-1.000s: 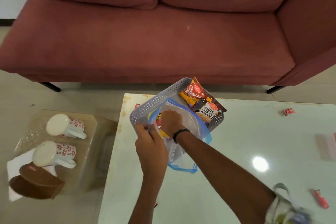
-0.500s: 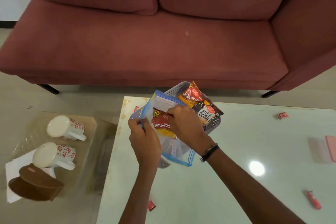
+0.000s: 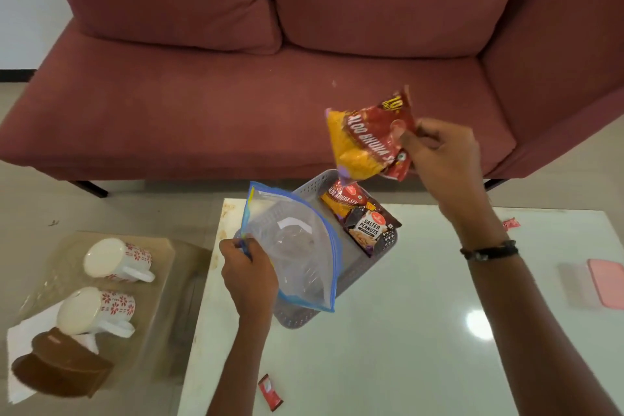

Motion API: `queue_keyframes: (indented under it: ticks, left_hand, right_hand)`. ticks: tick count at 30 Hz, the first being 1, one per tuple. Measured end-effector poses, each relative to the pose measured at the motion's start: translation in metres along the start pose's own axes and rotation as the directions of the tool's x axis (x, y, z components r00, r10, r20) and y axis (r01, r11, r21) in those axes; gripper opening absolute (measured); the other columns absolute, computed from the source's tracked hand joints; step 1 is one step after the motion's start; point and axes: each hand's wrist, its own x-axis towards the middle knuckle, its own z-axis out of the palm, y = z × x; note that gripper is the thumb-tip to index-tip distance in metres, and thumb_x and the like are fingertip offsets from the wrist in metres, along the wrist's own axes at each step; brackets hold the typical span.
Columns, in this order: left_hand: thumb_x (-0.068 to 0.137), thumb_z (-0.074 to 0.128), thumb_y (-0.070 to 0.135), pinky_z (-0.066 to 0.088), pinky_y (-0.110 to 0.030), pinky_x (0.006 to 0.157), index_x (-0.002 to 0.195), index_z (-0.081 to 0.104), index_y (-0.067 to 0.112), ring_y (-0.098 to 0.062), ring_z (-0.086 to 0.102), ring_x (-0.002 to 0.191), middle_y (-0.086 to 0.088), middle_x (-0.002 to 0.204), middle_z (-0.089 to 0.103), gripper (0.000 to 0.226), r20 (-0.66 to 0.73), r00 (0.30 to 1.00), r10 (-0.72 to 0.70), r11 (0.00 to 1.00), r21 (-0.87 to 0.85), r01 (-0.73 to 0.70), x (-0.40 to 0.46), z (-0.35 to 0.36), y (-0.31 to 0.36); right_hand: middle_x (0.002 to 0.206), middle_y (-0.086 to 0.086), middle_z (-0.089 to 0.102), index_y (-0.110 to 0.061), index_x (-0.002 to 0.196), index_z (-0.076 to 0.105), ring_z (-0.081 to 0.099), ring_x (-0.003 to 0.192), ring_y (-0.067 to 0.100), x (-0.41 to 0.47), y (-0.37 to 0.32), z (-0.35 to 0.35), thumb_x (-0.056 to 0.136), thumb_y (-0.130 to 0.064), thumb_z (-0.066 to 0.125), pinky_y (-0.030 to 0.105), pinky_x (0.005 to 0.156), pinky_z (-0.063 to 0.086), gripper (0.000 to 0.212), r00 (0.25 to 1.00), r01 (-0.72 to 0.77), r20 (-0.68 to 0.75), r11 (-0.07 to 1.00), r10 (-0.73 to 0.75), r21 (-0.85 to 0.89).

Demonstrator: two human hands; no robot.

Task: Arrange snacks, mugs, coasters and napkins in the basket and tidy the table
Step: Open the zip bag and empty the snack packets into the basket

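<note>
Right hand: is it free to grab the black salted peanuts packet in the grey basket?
Probably not yet: the right hand grips a red-and-yellow snack packet. The black salted peanuts packet itself lies uncovered in the grey perforated basket.

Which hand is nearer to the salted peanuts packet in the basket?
The left hand, but only slightly. It grips the zip bag at the basket's near-left side, left of the salted peanuts packet. The right hand holds a snack packet in the air above it.
</note>
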Motion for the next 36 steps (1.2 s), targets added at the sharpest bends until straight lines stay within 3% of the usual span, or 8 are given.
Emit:
queue_keyframes:
  ticks: [3,5,8,14,21,26,30,36]
  left_hand:
    - [0.097,0.039,0.026,0.037,-0.027,0.061,0.109,0.048,-0.004,-0.036,0.058,0.092,-0.025,0.110,0.062,0.034,-0.010,0.999,-0.032,0.999,0.029,0.032,0.003,-0.005,-0.011]
    - [0.097,0.038,0.027,0.034,-0.020,0.052,0.109,0.048,-0.005,-0.030,0.055,0.082,-0.026,0.107,0.062,0.036,-0.008,1.000,-0.030,0.999,0.045,0.031,0.004,-0.008,-0.015]
    - [0.097,0.038,0.028,0.031,-0.014,0.051,0.111,0.047,-0.004,-0.022,0.050,0.080,-0.024,0.111,0.061,0.036,0.009,0.999,-0.037,0.998,0.052,0.036,0.002,-0.009,-0.015]
    - [0.096,0.039,0.028,0.033,-0.016,0.048,0.110,0.048,-0.002,-0.017,0.050,0.074,-0.024,0.112,0.061,0.034,0.005,0.999,-0.037,0.998,0.047,0.036,0.002,-0.008,-0.017]
    - [0.096,0.041,0.024,0.038,-0.002,0.046,0.100,0.047,0.002,-0.005,0.045,0.057,0.004,0.066,0.045,0.023,0.009,1.000,-0.008,1.000,0.029,0.008,0.002,-0.006,-0.016]
    - [0.096,0.042,0.027,0.036,-0.013,0.051,0.099,0.043,0.008,-0.007,0.049,0.061,0.007,0.069,0.046,0.020,0.035,0.999,-0.012,1.000,0.002,0.012,0.001,-0.005,-0.018]
    - [0.096,0.043,0.030,0.043,-0.024,0.054,0.098,0.041,0.012,-0.021,0.056,0.072,-0.002,0.081,0.054,0.018,0.062,0.998,-0.029,0.998,-0.059,0.032,0.002,-0.003,-0.020]
    - [0.097,0.040,0.026,0.041,-0.033,0.067,0.095,0.039,0.012,-0.026,0.052,0.076,-0.002,0.077,0.051,0.013,0.085,0.993,-0.085,0.986,-0.133,0.096,-0.010,-0.013,0.008]
  right_hand:
    - [0.076,0.006,0.072,-0.011,0.085,0.071,0.067,0.067,0.018,0.012,0.036,0.006,0.087,-0.031,0.062,0.035,0.064,0.056,0.022,0.996,-0.068,-0.058,0.993,0.062,-0.101]
    - [0.069,0.005,0.067,-0.009,0.087,0.073,0.058,0.063,0.017,0.013,0.066,0.023,0.087,-0.030,0.061,0.024,0.057,0.042,0.024,0.992,-0.125,-0.039,0.958,0.118,-0.259]
    - [0.068,0.010,0.064,-0.006,0.088,0.073,0.059,0.065,0.025,0.006,0.111,0.057,0.088,-0.024,0.061,0.026,0.057,0.038,0.022,0.976,-0.150,0.084,0.905,0.199,-0.399]
    - [0.103,0.015,0.071,-0.008,0.100,0.071,0.065,0.092,0.031,0.008,0.174,0.111,0.090,-0.024,0.058,0.026,0.071,0.045,0.024,0.915,-0.111,0.268,0.828,0.300,-0.549]
    - [0.097,0.019,0.071,-0.003,0.090,0.070,0.063,0.086,0.033,0.018,0.213,0.131,0.089,-0.019,0.057,0.029,0.070,0.044,0.021,0.885,-0.150,0.296,0.821,0.360,-0.551]
    - [0.108,0.018,0.069,-0.005,0.108,0.066,0.065,0.095,0.035,0.019,0.217,0.128,0.092,-0.012,0.048,0.041,0.081,0.056,0.025,0.921,-0.071,0.262,0.787,0.288,-0.613]
    - [0.114,0.013,0.067,-0.011,0.117,0.060,0.066,0.094,0.026,0.009,0.209,0.118,0.091,-0.012,0.049,0.039,0.077,0.058,0.028,0.932,-0.088,0.282,0.897,0.228,-0.433]
    - [0.133,0.006,0.054,-0.014,0.129,0.052,0.051,0.122,0.022,-0.095,0.171,0.079,0.083,0.000,0.056,0.027,0.098,0.043,0.049,0.942,-0.011,0.321,0.963,0.100,-0.270]
